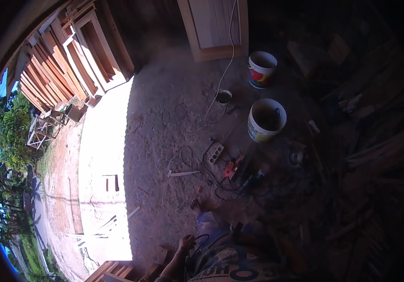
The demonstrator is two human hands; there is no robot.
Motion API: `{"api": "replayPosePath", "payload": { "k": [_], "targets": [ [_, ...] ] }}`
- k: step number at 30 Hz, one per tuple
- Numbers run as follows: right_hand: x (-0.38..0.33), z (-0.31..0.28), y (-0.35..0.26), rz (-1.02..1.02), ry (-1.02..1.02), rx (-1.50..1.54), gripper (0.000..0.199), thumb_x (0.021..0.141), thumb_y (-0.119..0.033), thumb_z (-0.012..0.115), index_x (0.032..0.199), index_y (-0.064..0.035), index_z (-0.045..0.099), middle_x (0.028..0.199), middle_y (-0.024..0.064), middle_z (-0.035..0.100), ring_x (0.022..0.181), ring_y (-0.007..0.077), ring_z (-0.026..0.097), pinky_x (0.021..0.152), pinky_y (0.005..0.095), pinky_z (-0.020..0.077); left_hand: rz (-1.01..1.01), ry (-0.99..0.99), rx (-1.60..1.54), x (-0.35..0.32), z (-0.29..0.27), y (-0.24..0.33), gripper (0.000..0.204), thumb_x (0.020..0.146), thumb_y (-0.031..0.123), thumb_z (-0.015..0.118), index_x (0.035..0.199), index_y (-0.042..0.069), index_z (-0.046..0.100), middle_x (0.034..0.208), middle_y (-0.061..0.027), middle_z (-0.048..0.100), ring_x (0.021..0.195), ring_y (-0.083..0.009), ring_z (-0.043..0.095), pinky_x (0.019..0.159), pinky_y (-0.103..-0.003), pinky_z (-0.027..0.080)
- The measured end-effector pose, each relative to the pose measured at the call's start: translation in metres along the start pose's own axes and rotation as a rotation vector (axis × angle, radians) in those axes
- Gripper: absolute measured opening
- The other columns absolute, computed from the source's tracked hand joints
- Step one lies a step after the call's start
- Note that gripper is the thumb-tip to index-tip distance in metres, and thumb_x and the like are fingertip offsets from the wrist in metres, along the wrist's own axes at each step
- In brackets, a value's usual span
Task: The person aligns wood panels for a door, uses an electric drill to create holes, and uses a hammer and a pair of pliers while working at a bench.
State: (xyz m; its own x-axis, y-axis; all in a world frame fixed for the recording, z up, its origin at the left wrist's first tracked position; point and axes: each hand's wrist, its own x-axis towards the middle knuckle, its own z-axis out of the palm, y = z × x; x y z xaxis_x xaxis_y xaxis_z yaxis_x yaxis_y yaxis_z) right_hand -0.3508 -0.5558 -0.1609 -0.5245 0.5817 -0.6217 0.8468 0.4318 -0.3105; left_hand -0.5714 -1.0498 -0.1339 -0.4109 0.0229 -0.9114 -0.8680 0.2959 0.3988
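Trip and snag risk: black cables [220, 181] tangle across the dusty floor [164, 127] at 12 o'clock from the bare foot [202, 204], beside the white power strip [214, 152]. Left hand [185, 243], 6 o'clock low, is closed around a thin black cord [202, 238]. Right hand: lost in shadow, cannot tell. Cord looks slack, looping.

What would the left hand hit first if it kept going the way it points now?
Probably nothing close: the left hand, gripping a dark cable, points up-frame over bare concrete floor. A thin wood strip lies farther along, though depth is unclear.
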Motion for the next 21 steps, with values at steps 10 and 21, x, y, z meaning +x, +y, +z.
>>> {"api": "replayPosePath", "payload": {
  "k": [10, 21],
  "targets": [
    [0.000, 0.078, -0.189, 0.028, -0.067, -0.060, 0.044, 0.095, -0.038, 0.058, 0.124, -0.0042, 0.057, 0.096, 0.0193, 0.069, 0.090, 0.0388, 0.067, 0.081, 0.0469, 0.0525, 0.058, 0.158, -0.053, 0.092, -0.193, 0.188, 0.051, 0.095, 0.033, 0.061, 0.134, 0.002, 0.053, 0.111, -0.0129, 0.066, 0.083, -0.0247, 0.067, 0.066, -0.037, 0.053],
    [0.105, 0.064, -0.392, -0.278, -0.053, 0.325, 0.041, 0.086, -0.041, 0.064, 0.099, -0.0026, 0.068, 0.093, 0.0250, 0.069, 0.092, 0.0420, 0.068, 0.077, 0.0488, 0.0529, 0.312, -0.005, 0.221, 0.135, -0.148, 0.368, 0.041, 0.095, 0.031, 0.060, 0.124, 0.003, 0.062, 0.104, -0.0100, 0.069, 0.080, -0.0185, 0.068, 0.065, -0.033, 0.052]
  ]
}}
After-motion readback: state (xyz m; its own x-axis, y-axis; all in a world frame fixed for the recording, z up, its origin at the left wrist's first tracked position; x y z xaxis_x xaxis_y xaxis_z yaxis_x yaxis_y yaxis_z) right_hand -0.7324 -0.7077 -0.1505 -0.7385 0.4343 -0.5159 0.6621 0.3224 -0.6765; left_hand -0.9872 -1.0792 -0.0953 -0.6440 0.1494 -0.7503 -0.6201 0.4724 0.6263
